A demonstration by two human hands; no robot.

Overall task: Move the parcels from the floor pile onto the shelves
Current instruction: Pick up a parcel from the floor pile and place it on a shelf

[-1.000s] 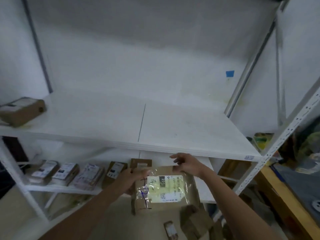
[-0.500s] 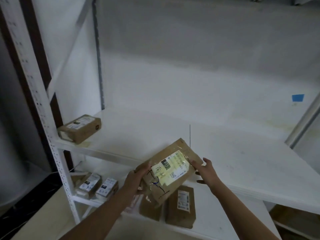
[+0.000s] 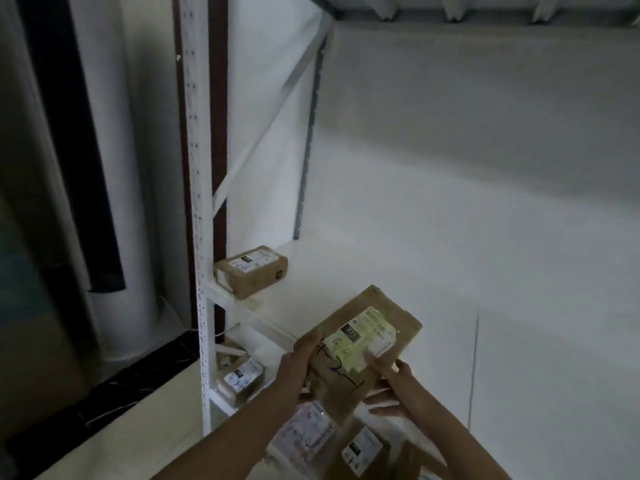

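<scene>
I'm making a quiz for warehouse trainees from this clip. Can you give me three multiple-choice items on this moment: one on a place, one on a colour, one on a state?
1. Where does the small brown box sit?
A) on the floor
B) at the left end of the shelf, by the upright post
C) leaning against the back wall

2. What colour is the label on the held parcel?
A) blue
B) red
C) yellow-green

3. How is the held parcel kept up?
A) gripped between the left hand and the right hand
B) lying untouched on the shelf
C) carried in one hand only

Answers:
1 B, since the box stands right next to the post at the shelf's left end.
2 C, since the label shows pale yellow-green against the brown wrapping.
3 A, since one hand holds each side of the tilted parcel.
</scene>
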